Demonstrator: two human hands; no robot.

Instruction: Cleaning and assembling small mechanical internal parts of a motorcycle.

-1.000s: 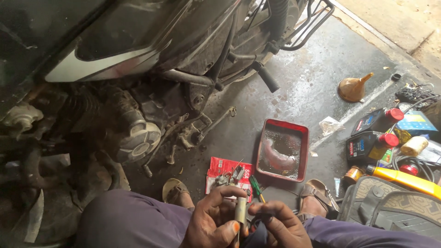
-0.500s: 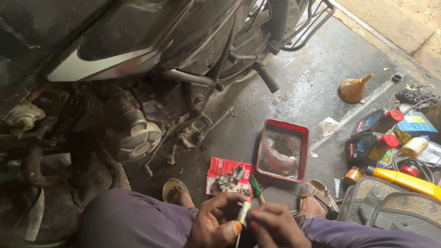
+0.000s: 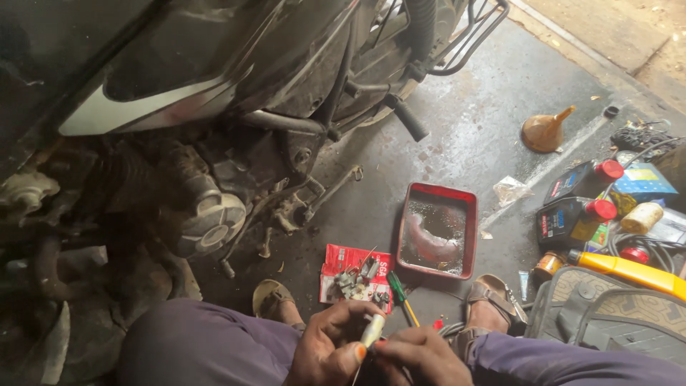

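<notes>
Holding 1 white tube (image 3: 373,330) between 2 hands: left hand (image 3: 330,347), right hand (image 3: 421,355).

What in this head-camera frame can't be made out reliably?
- Small pale part pinched between left hand and right hand: its lower end is hidden by the fingers, so its kind is unclear.
- Both hands: cut off by the bottom edge.
- Small metal bits on the red packet: too small to identify.
- Red tray: murky liquid obscures the curved thing inside.
- Engine: left side lost in shadow.
</notes>
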